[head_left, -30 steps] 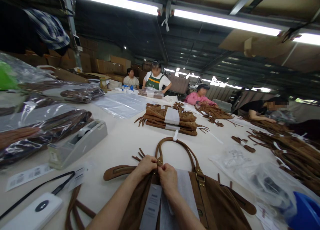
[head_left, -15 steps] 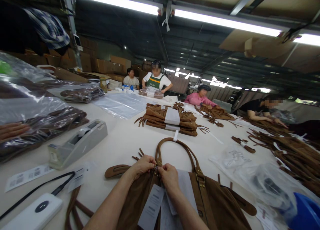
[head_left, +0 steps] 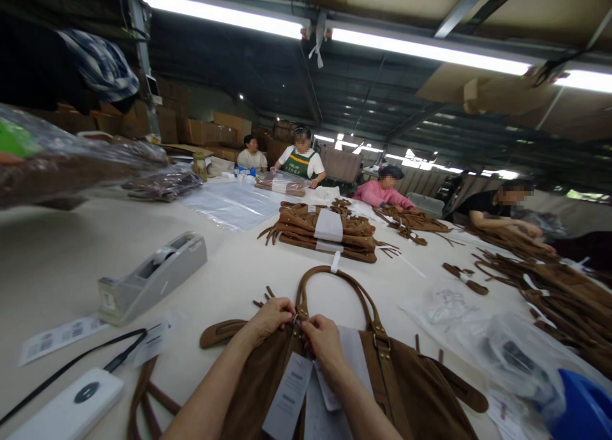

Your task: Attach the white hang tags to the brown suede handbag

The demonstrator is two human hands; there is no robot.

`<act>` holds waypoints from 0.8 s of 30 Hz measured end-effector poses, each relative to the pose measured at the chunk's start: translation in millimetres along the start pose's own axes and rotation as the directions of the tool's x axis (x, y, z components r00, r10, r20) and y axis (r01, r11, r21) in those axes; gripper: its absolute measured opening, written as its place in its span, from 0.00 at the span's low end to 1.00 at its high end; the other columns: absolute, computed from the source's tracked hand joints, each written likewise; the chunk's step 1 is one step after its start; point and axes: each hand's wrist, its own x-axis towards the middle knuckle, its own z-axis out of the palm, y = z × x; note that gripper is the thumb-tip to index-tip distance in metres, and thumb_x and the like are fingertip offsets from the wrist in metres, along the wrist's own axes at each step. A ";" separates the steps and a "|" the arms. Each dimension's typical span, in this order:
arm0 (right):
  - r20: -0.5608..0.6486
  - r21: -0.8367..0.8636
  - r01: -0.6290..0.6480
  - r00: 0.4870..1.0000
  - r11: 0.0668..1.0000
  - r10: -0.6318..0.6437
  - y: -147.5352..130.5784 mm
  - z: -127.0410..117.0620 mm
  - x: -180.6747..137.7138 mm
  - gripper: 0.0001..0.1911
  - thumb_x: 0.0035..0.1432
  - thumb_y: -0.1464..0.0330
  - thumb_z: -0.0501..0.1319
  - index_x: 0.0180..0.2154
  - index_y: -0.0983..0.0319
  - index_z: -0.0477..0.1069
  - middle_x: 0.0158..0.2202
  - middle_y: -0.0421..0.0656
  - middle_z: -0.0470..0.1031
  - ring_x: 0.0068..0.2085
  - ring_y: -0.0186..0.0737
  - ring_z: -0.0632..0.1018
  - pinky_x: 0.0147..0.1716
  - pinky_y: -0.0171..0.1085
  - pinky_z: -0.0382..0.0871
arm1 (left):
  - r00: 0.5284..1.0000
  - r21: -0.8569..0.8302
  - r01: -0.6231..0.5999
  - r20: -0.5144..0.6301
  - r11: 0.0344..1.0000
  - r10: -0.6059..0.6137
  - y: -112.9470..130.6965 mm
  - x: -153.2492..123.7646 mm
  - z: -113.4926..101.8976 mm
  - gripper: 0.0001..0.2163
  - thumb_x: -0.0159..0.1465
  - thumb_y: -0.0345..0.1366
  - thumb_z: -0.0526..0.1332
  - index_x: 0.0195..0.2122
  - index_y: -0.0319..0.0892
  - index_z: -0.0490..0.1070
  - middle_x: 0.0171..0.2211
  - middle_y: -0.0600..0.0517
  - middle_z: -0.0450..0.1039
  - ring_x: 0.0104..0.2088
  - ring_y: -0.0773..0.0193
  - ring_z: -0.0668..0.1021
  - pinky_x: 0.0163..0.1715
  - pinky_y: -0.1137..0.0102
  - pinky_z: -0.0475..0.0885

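Note:
A brown suede-like handbag (head_left: pixel 421 389) lies in front of me, its arched handle (head_left: pixel 313 271) standing up with a white wrap at the top. My left hand (head_left: pixel 272 317) pinches the metal buckle at the handle's left base. Close against it, my right hand (head_left: pixel 322 341) has its fingertips pressed together at the same buckle; the small thing between them is too tiny to make out. White printed hang tags (head_left: pixel 288 392) dangle below my fingers over the bag's front. White paper (head_left: pixel 356 357) covers part of the bag behind my right hand.
A grey tape dispenser (head_left: pixel 153 277) stands left, near a label sheet (head_left: pixel 62 338) and a white device with a black cord (head_left: pixel 79 402). Stacked brown bags (head_left: pixel 327 233) lie ahead. Clear plastic (head_left: pixel 507 344) and a blue object (head_left: pixel 586 402) are right. Several co-workers handle goods across the table.
At far left, the plastic-wrapped brown bundle has been lifted off the table, a person's hand by it. The co-worker in the apron has shifted a wrapped package slightly. My hands barely move.

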 end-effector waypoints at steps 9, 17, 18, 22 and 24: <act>0.045 -0.101 0.292 0.956 0.951 -0.289 -25.9 -24.6 -16.7 0.11 0.51 0.73 0.51 0.32 0.62 0.72 0.32 0.45 0.74 0.36 0.39 0.73 0.37 0.36 0.62 | 0.981 -0.022 -0.092 -0.175 0.996 0.087 12.5 -8.8 -8.2 0.05 0.46 0.33 0.53 0.24 0.39 0.63 0.16 0.59 0.63 0.18 0.71 0.65 0.23 0.74 0.59; 0.096 -0.120 0.395 0.918 0.911 -0.386 -32.3 -6.8 0.5 0.12 0.53 0.71 0.52 0.36 0.62 0.72 0.36 0.47 0.71 0.40 0.38 0.71 0.41 0.34 0.61 | 0.972 -0.080 -0.142 -0.197 0.987 0.124 22.0 -24.1 -13.1 0.05 0.46 0.33 0.55 0.24 0.39 0.63 0.18 0.58 0.65 0.18 0.72 0.66 0.22 0.74 0.60; 0.096 -0.116 0.391 0.920 0.913 -0.381 -31.9 -4.2 1.8 0.12 0.53 0.71 0.52 0.36 0.62 0.73 0.36 0.47 0.70 0.39 0.38 0.71 0.40 0.34 0.61 | 0.973 -0.089 -0.141 -0.197 0.986 0.121 23.4 -25.9 -13.0 0.05 0.46 0.33 0.55 0.24 0.39 0.64 0.18 0.58 0.65 0.18 0.72 0.66 0.21 0.75 0.60; 0.084 -0.102 0.372 0.927 0.922 -0.365 -29.8 2.0 4.1 0.09 0.52 0.71 0.53 0.30 0.63 0.72 0.32 0.45 0.70 0.36 0.38 0.70 0.36 0.34 0.61 | 0.976 -0.140 -0.134 -0.192 0.981 0.106 27.5 -30.7 -11.4 0.05 0.45 0.33 0.57 0.24 0.39 0.64 0.17 0.57 0.65 0.17 0.72 0.65 0.20 0.76 0.59; 0.070 -0.093 0.362 0.932 0.928 -0.356 -28.4 3.1 5.0 0.08 0.51 0.71 0.52 0.28 0.63 0.70 0.30 0.44 0.69 0.34 0.37 0.70 0.34 0.33 0.61 | 0.975 -0.172 -0.136 -0.198 0.976 0.101 27.6 -31.0 -9.5 0.05 0.46 0.33 0.57 0.24 0.38 0.65 0.16 0.57 0.65 0.17 0.73 0.65 0.21 0.76 0.58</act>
